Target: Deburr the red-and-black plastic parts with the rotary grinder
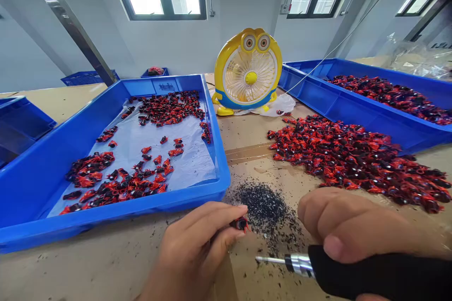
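A small black part with thin red strands (241, 224), lower centre of the frame, sits pinched in the left hand (196, 240). It looks light and stiff, best held by its body, strands free. Lower right, the right hand (356, 221) grips a black-handled, metal-tipped driver (341, 275).

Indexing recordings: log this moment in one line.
left hand: holds small red and black part; right hand: holds black screwdriver; metal bit: apart from part
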A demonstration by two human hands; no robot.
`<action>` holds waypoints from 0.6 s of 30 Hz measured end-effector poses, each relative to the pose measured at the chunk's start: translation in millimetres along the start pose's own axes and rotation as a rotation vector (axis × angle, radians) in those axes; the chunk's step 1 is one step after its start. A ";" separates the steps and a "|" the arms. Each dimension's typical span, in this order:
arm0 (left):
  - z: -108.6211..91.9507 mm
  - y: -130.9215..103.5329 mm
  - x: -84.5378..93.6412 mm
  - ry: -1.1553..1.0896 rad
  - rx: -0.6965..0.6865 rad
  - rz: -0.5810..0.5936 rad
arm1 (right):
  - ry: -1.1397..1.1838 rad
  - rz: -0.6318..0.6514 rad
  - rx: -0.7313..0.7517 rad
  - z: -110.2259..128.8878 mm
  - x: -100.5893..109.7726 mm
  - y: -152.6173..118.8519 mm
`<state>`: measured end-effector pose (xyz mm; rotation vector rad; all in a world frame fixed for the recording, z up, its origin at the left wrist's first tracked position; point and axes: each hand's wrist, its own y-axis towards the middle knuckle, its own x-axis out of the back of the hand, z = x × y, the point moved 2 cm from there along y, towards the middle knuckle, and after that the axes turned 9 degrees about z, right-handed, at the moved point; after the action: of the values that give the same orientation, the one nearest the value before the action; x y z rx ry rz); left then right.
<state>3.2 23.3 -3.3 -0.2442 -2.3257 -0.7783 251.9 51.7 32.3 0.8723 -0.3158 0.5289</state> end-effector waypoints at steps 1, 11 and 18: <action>0.0 -0.3 0.9 -0.001 0.004 -0.001 | 0.036 -0.020 0.015 -3.0 -2.2 1.2; -7.6 6.7 6.7 -0.127 0.068 -0.081 | 0.025 -0.113 -0.056 0.2 1.4 1.9; 0.3 2.5 3.5 -0.185 0.122 -0.005 | -0.043 -0.040 0.131 -8.9 12.1 6.3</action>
<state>1.2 25.3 -0.1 -0.2661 -2.5388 -0.6372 258.8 65.8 36.6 1.0161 -0.3046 0.4986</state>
